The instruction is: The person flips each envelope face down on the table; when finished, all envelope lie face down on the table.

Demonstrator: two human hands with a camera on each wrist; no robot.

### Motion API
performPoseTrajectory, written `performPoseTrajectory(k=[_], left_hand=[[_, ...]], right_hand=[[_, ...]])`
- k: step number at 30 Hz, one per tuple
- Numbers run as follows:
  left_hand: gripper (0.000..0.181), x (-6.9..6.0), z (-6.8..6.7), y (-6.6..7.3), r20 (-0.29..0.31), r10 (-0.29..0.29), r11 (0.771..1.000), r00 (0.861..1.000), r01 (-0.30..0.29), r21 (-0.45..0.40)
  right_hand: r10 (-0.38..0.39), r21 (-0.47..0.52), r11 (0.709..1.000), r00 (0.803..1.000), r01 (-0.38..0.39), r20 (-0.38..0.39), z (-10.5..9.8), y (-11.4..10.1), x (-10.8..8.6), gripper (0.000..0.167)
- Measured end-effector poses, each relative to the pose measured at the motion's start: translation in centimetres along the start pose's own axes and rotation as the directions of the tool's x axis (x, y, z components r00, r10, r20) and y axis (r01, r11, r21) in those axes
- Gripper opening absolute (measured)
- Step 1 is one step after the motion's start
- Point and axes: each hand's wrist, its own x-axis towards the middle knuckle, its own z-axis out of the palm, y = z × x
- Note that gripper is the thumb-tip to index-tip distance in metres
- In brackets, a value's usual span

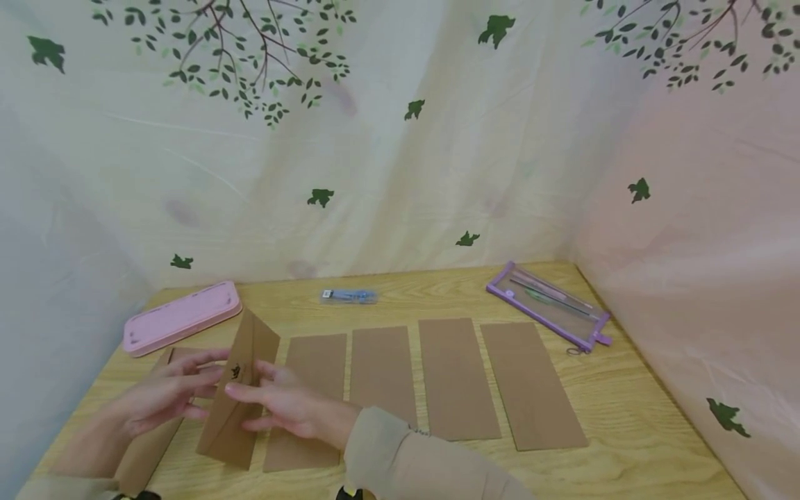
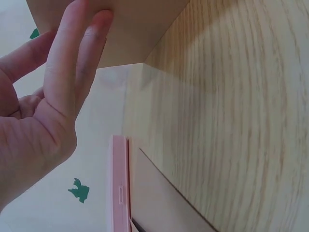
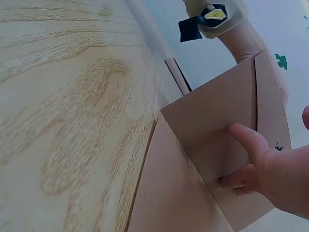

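A brown paper envelope (image 1: 232,417) with a small dark mark on its flap stands tilted up between both hands at the left. My left hand (image 1: 171,392) reaches in from the left, its straight fingers touching the far face, as the left wrist view shows. The right hand (image 1: 290,403) holds it from the other side, thumb across the marked flap. Bent fingertips (image 3: 236,181) press on the flap side in the right wrist view. Under my left forearm lies another brown envelope (image 1: 145,455), partly hidden.
Several flat brown pieces, including one at the far right (image 1: 534,385), lie in a row on the wooden table (image 1: 644,417). Behind them are a pink case (image 1: 182,318), a small blue packet (image 1: 348,296) and a purple-edged zip pouch (image 1: 550,305). A leaf-patterned curtain (image 1: 387,160) surrounds the table.
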Motion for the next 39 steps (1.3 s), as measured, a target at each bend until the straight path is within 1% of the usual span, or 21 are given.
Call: performPoseTrajectory(k=[2,4,10,13,17,20,21,26,31,34,39], left_hand=[[0.038,0.1,0.0,-0.4,0.044,0.025,0.999,0.999,-0.022,-0.049],[0.038,0.2,0.1,-0.7,0.065,0.037,0.997,0.997,-0.032,-0.077],[0.036,0.5,0.3,-1.1,0.053,0.010,0.997,0.999,-0.006,-0.082],[0.042,0.6,0.5,-1.2,0.035,0.001,0.999,0.999,0.001,-0.053],[0.065,0.9,0.7,-1.3,-0.029,-0.041,0.999,0.999,0.041,0.020],[0.072,1.1,0.8,-1.5,-0.063,-0.058,0.996,0.996,0.062,0.060],[0.073,1.2,0.8,-1.7,-0.070,-0.061,0.996,0.996,0.066,0.067],[0.069,1.4,0.7,-2.0,-0.064,-0.054,0.994,0.996,0.060,0.090],[0.064,1.5,0.7,-1.9,-0.062,-0.055,0.993,0.997,0.061,0.104],[0.064,1.5,0.8,-1.8,-0.070,-0.062,0.992,0.996,0.069,0.108],[0.062,1.5,0.8,-1.9,-0.088,-0.053,0.989,0.995,0.064,0.133]], right_hand=[[-0.003,0.003,1.000,1.000,0.003,0.004,0.1,0.1,0.0,0.074],[-0.004,0.008,1.000,1.000,0.004,0.007,0.1,0.3,0.0,0.074],[0.001,0.027,1.000,1.000,-0.001,0.021,0.1,0.5,0.1,0.067],[0.001,0.026,1.000,1.000,-0.001,0.029,0.1,0.5,0.2,0.065],[-0.004,0.027,1.000,1.000,0.003,0.031,0.1,0.4,0.2,0.065],[-0.011,0.034,0.999,1.000,0.010,0.025,0.2,0.4,0.1,0.066],[-0.012,0.035,0.999,1.000,0.011,0.021,0.2,0.3,0.1,0.066],[-0.021,0.040,0.999,1.000,0.021,0.006,0.3,0.2,0.1,0.071],[-0.032,0.066,0.997,0.999,0.031,0.005,0.2,0.2,0.1,0.068],[-0.031,0.080,0.996,1.000,0.031,-0.002,0.1,0.2,0.1,0.066],[-0.032,0.096,0.995,0.999,0.033,-0.012,0.0,0.3,0.2,0.066]])
